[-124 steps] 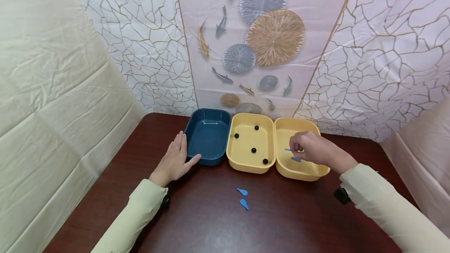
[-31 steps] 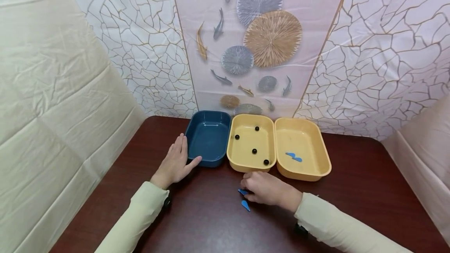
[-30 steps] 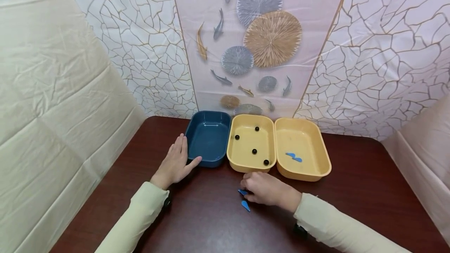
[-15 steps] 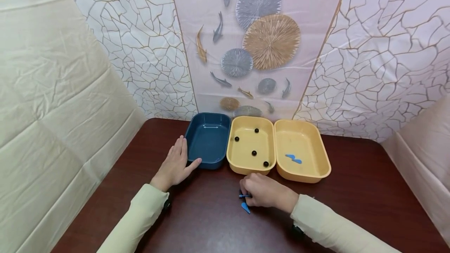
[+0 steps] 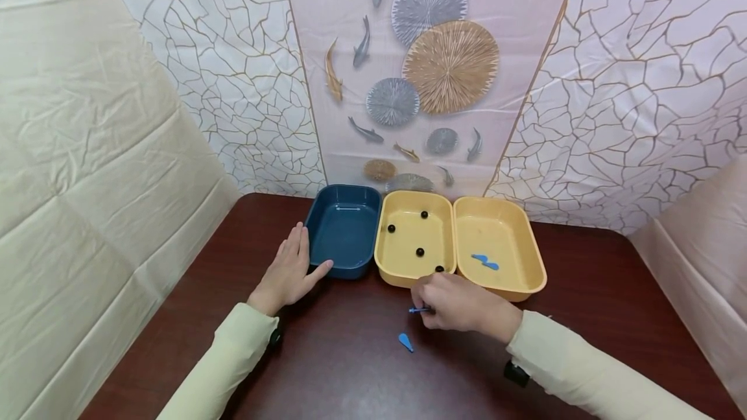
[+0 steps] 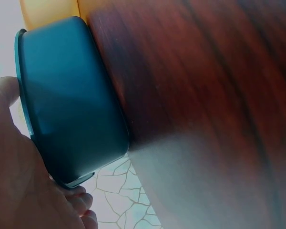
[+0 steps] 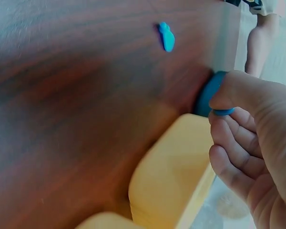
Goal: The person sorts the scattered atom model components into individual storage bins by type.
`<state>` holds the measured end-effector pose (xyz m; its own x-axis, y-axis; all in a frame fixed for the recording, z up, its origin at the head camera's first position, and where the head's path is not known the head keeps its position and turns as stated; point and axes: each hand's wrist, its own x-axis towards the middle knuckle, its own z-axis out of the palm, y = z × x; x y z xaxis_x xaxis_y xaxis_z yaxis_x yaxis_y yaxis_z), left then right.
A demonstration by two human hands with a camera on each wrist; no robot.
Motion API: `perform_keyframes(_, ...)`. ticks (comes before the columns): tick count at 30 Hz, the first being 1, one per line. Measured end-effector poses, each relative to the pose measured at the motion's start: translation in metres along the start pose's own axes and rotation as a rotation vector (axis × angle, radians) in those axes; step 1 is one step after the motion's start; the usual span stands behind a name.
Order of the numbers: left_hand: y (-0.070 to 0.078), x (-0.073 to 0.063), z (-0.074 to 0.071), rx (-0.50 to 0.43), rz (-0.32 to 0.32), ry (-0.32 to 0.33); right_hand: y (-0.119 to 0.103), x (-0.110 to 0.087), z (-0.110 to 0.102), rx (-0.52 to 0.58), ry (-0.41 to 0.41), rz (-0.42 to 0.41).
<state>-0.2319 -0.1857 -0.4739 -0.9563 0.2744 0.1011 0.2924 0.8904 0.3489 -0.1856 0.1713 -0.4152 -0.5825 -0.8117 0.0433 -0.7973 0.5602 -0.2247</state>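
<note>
My right hand point(image 5: 463, 302) pinches a small blue teardrop-shaped piece point(image 5: 417, 310) between thumb and fingertips, raised above the table just in front of the middle yellow bin point(image 5: 403, 258). In the right wrist view, only an edge of the held piece point(image 7: 223, 112) shows. A matching blue piece point(image 5: 405, 342) lies on the table nearby. Two more such pieces point(image 5: 490, 266) lie close together in the right yellow bin point(image 5: 510, 245). With fingers straight, my left hand point(image 5: 284, 274) rests against the near left side of the dark blue bin point(image 5: 344, 238), its thumb at the front rim.
The three bins stand side by side along the back of the dark wooden table point(image 5: 327, 355). Several black balls point(image 5: 420, 252) are spread over the middle bin's floor. Behind the table hangs a patterned cloth point(image 5: 257, 83), with pale fabric at either side.
Four seconds ago my right hand held a blue piece over the right bin; that piece now lies there. Since then my right hand has picked another off the table. My left hand stays put.
</note>
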Motion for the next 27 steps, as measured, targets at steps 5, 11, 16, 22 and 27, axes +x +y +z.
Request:
perform_keyframes(5,0.000,0.000,0.000,0.005,-0.002,0.001,0.006,-0.008,-0.017,-0.038,0.027,0.009)
perform_keyframes(11,0.001,0.000,-0.001,0.000,0.005,0.002,0.019,-0.019,-0.037,-0.088,0.080,0.010)
perform_keyframes(16,-0.001,0.001,-0.001,0.006,0.021,0.014,0.037,-0.030,-0.050,-0.115,0.124,0.034)
perform_keyframes(22,-0.002,0.001,0.000,0.007,0.026,0.022,0.062,-0.042,-0.060,-0.106,0.136,0.109)
perform_keyframes(27,-0.001,0.000,0.000,0.007,0.017,0.018,0.084,-0.052,-0.059,-0.094,0.138,0.175)
